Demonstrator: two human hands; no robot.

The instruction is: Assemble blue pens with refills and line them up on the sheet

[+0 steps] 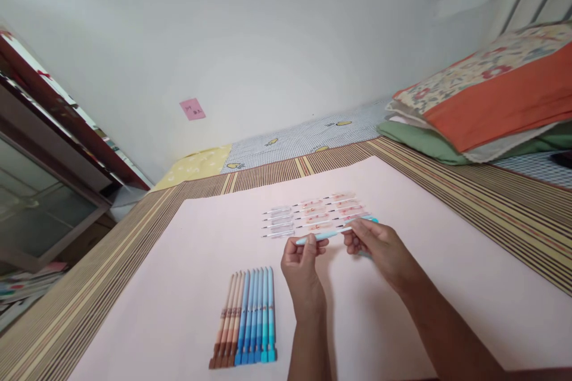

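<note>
A white wall (268,24) fills the upper half of the view. Below it lies a bed covered by a striped mat (491,202), with a checked bedsheet (304,137) showing along the wall at 12 o'clock. A large pink sheet (187,286) is spread flat on the mat and takes up the middle and the lower part of the view. At 9 o'clock stands a dark-framed cabinet (44,190) with glass panes. At 2 o'clock a pile of pillows (491,89), orange, floral and green, rests on the bed.

On the pink sheet, at 7 o'clock from the hands, lies a tight row of coloured pens (245,318), brown ones to the left and blue ones to the right. At 12 o'clock from the hands lies a row of clear pens (313,214).

The left hand (304,262) and the right hand (379,244) hold a light blue pen (333,232) between them, just above the sheet. The left fingers pinch its left end, and the right fingers are closed on its right end.

A small pink note (192,109) sticks to the wall at 11 o'clock.
</note>
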